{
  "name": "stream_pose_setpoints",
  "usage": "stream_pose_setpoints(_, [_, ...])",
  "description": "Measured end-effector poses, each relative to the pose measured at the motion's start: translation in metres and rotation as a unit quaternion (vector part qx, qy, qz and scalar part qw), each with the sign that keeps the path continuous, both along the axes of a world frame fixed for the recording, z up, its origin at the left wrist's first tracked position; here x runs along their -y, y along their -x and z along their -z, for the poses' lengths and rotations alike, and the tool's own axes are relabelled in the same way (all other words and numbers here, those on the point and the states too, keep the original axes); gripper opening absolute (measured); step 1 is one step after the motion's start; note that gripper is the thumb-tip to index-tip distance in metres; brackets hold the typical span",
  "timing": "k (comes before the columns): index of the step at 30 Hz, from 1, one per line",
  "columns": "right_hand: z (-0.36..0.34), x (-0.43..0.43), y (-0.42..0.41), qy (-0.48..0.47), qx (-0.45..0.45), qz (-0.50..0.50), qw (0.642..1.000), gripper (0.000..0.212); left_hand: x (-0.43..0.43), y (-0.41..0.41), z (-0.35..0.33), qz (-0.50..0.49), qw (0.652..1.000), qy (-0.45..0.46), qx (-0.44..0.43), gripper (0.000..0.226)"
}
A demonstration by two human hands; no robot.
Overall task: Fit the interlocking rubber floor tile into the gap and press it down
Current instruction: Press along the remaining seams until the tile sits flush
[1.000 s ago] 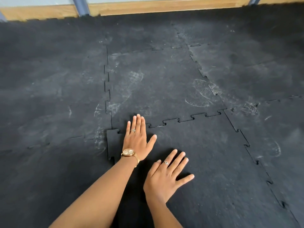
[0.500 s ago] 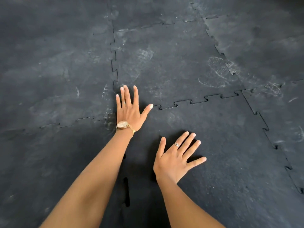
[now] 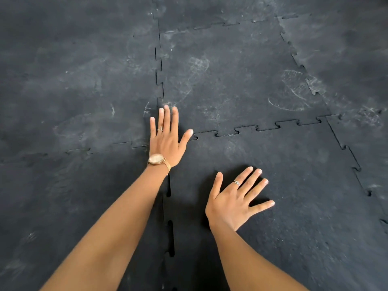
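Observation:
The black interlocking rubber floor tile (image 3: 294, 185) lies in the gap among matching black tiles, filling the near right of the head view. My left hand (image 3: 168, 137), with a gold watch and a ring, lies flat with fingers spread on the tile's far left corner, where several seams meet. My right hand (image 3: 235, 200), wearing a ring, rests flat and spread on the tile's middle left. The tile's far toothed seam (image 3: 258, 128) and left seam (image 3: 171, 238) show dark slots where teeth are not fully seated. Neither hand holds anything.
Black rubber tiles (image 3: 231, 76) with dusty shoe prints cover the floor on every side. A toothed seam (image 3: 346, 156) runs diagonally down the right side. My forearms cross the near part of the left seam.
The view tilted down, so the wooden wall edge left the frame. My left hand moved forward onto the tile's far left corner. My right hand spread wider and shifted slightly right.

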State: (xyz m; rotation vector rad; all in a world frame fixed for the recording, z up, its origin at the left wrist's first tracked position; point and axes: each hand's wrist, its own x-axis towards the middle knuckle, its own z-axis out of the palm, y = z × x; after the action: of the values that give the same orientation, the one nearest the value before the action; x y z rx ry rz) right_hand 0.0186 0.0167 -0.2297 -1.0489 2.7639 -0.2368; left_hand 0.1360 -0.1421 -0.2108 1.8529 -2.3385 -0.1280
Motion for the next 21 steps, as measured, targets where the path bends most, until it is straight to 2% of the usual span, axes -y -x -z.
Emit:
stream_pose_setpoints(2, [0.000,0.000,0.000,-0.001,-0.001,0.005,1.000,0.080,0.001,0.001,0.012,0.001,0.998,-0.054,0.027,0.086])
stream_pose_setpoints(4, [-0.002,-0.001,0.001,-0.004,0.006,0.008,1.000,0.078,0.002,0.000,0.010,0.002,0.998,-0.051,0.021,0.088])
stream_pose_setpoints(7, [-0.004,-0.004,-0.001,0.005,0.008,0.005,1.000,0.074,-0.001,0.001,-0.004,0.040,0.999,-0.026,0.008,0.087])
stream_pose_setpoints(9, [-0.005,-0.002,0.000,0.022,0.012,0.007,1.000,0.073,-0.010,0.003,-0.020,0.086,0.996,0.023,-0.028,0.082])
stream_pose_setpoints(11, [-0.002,0.000,-0.001,0.023,0.005,0.003,1.000,0.071,-0.018,0.001,-0.022,0.078,0.993,0.068,-0.064,0.077])
stream_pose_setpoints(16, [-0.001,-0.001,0.000,0.006,0.009,0.008,1.000,0.066,-0.028,-0.005,0.011,0.052,0.996,-0.035,0.063,0.086])
stream_pose_setpoints(21, [-0.010,0.000,0.000,-0.008,0.025,0.004,1.000,0.069,-0.026,-0.004,0.003,0.054,0.994,-0.056,0.079,0.082])
